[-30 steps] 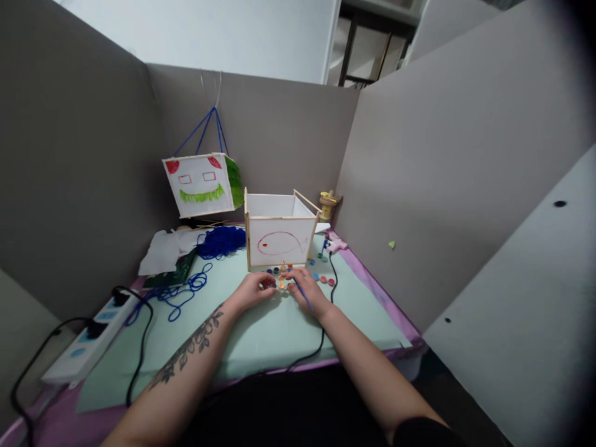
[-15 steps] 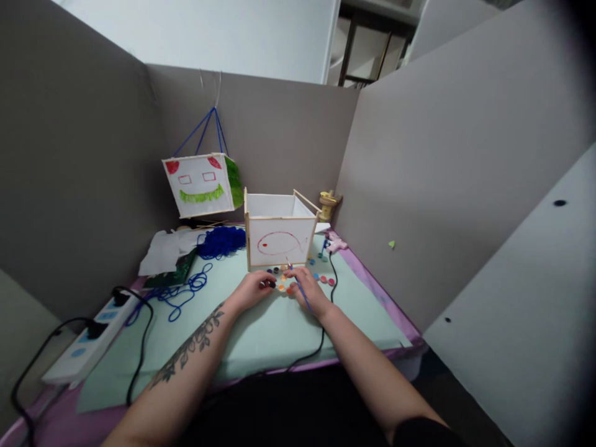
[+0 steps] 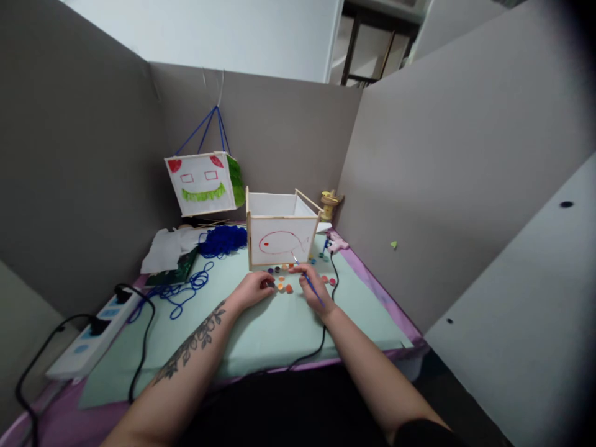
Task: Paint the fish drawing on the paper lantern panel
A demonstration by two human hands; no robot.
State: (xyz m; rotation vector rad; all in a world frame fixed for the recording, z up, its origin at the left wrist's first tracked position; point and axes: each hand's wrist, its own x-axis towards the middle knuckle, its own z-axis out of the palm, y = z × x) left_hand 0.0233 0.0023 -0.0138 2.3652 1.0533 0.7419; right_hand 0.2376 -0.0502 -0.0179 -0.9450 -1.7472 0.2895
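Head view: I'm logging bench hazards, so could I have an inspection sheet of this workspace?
Surface: pale green sheet over a pink cover.
Work things: box with a red fish outline, small paint pots before it, paintbrush.
Clutter: blue cord in a heap and loose loops, crumpled white sheet.
Hands: right hand grips the paintbrush, tip near the box front, contact unclear; left hand curls beside the pots, its hold unclear.
Cables: two plugs in a white power strip; a black cable passes under the right wrist.
Surroundings: grey partitions; a painted box hangs by blue strings.
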